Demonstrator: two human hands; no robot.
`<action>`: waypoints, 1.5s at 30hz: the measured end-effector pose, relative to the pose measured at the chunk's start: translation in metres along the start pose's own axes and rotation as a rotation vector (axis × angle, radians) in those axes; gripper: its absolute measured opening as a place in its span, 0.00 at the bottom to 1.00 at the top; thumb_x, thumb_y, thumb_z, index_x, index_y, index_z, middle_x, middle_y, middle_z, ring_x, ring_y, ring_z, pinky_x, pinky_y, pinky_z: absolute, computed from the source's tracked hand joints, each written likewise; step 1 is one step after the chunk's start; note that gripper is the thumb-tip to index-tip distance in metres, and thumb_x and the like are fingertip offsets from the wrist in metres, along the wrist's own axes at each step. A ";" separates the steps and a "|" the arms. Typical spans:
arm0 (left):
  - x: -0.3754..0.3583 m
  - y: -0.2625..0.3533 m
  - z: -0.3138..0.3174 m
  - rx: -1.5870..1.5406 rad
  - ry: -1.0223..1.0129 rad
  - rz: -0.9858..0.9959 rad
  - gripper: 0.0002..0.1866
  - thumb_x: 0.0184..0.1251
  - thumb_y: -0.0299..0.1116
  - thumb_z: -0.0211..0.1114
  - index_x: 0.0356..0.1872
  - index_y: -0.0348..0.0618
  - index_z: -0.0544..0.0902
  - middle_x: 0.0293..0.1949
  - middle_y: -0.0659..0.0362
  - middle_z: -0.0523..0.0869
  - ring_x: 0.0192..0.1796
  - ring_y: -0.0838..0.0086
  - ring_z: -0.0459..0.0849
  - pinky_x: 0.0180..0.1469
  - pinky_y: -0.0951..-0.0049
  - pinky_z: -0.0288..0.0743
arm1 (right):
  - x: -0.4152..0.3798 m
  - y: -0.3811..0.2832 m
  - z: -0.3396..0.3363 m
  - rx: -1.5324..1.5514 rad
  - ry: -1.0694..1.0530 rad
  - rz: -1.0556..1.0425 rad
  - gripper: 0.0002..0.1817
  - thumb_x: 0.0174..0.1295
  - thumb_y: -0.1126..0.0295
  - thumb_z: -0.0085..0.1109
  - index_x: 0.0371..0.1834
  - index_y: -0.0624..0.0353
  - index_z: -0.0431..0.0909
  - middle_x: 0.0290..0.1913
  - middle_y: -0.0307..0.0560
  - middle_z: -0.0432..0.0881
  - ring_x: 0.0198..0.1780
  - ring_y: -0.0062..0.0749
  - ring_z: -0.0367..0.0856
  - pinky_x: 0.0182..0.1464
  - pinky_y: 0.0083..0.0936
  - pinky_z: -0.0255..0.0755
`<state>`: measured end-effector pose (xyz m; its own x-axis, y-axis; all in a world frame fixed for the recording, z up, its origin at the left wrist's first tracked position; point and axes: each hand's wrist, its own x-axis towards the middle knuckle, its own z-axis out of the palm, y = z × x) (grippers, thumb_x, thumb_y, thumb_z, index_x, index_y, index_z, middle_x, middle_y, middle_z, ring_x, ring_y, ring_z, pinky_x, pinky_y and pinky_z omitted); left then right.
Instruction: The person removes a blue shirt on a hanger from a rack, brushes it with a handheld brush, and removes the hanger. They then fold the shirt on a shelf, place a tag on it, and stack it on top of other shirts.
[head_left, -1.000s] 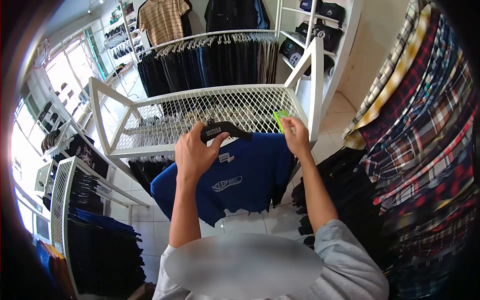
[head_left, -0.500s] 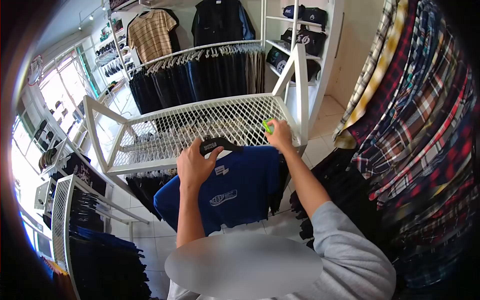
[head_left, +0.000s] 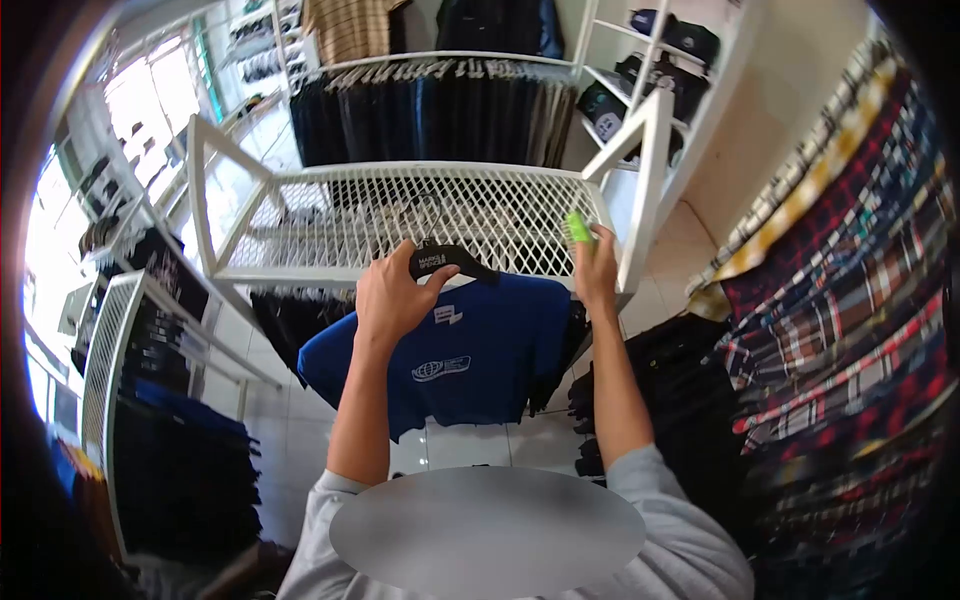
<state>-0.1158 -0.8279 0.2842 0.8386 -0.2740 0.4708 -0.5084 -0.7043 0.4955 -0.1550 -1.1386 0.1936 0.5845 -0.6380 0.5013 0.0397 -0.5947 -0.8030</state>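
My left hand (head_left: 393, 302) is closed round the black clothes hanger (head_left: 478, 266) near its printed neck. A blue T-shirt (head_left: 500, 340) with a white chest print hangs on this hanger, before the front edge of the white mesh rack (head_left: 330, 272). In my right hand (head_left: 597, 268), a small lime-green item (head_left: 577, 228) with a ridged edge is pinched and sticks up above the fingers, over the rack's right end. Its exact kind I cannot tell.
Plaid shirts (head_left: 790, 290) hang in a long row on the right. Dark trousers (head_left: 430, 115) fill the rail behind the rack, with caps (head_left: 690, 40) on shelves at the back right. Another mesh-topped rack (head_left: 105, 350) with dark clothes stands to the left.
My right hand has turned more upright and the green item now points up. My left hand still grips the hanger. The view has tilted down, shifting the room behind.
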 end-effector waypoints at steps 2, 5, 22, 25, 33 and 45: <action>-0.002 -0.007 -0.005 -0.021 -0.072 -0.079 0.27 0.61 0.58 0.75 0.37 0.39 0.85 0.29 0.47 0.89 0.38 0.48 0.90 0.42 0.53 0.81 | -0.026 -0.022 -0.010 0.093 -0.012 -0.042 0.24 0.75 0.62 0.53 0.70 0.61 0.70 0.57 0.59 0.82 0.54 0.46 0.82 0.58 0.38 0.73; -0.015 -0.017 -0.019 -0.029 -0.074 -0.159 0.27 0.60 0.58 0.76 0.36 0.39 0.84 0.29 0.48 0.90 0.37 0.49 0.90 0.42 0.53 0.81 | -0.082 -0.079 -0.011 0.188 -0.055 -0.061 0.26 0.76 0.62 0.57 0.70 0.66 0.68 0.63 0.62 0.78 0.62 0.50 0.79 0.65 0.40 0.71; -0.104 -0.134 -0.163 0.074 0.206 -0.583 0.26 0.56 0.51 0.81 0.28 0.34 0.85 0.18 0.58 0.81 0.22 0.77 0.78 0.28 0.70 0.69 | -0.138 -0.148 0.133 0.203 -0.077 -0.319 0.38 0.68 0.61 0.69 0.76 0.69 0.64 0.63 0.67 0.72 0.65 0.60 0.73 0.68 0.48 0.68; -0.115 -0.153 -0.182 0.077 0.223 -0.609 0.25 0.56 0.51 0.81 0.28 0.35 0.85 0.18 0.60 0.81 0.22 0.78 0.76 0.28 0.71 0.68 | -0.190 -0.209 0.146 0.266 -0.284 -0.577 0.41 0.64 0.64 0.73 0.76 0.69 0.65 0.62 0.65 0.73 0.64 0.57 0.74 0.68 0.45 0.68; -0.160 -0.239 -0.259 0.155 0.364 -0.765 0.25 0.57 0.54 0.80 0.28 0.39 0.84 0.18 0.58 0.82 0.22 0.72 0.83 0.29 0.68 0.72 | -0.238 -0.210 0.288 0.162 -0.265 -0.352 0.36 0.71 0.61 0.66 0.75 0.71 0.63 0.62 0.69 0.72 0.64 0.64 0.72 0.67 0.50 0.66; -0.211 -0.355 -0.392 0.127 0.597 -0.830 0.21 0.60 0.47 0.81 0.31 0.38 0.86 0.21 0.60 0.86 0.25 0.78 0.84 0.30 0.73 0.73 | -0.357 -0.381 0.422 0.491 -0.493 -0.618 0.39 0.65 0.67 0.71 0.76 0.70 0.64 0.61 0.66 0.72 0.63 0.61 0.72 0.67 0.46 0.67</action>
<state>-0.1885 -0.2630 0.2953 0.6646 0.6760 0.3181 0.2409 -0.5969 0.7653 -0.0362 -0.4777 0.1848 0.6192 0.0702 0.7821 0.7314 -0.4140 -0.5419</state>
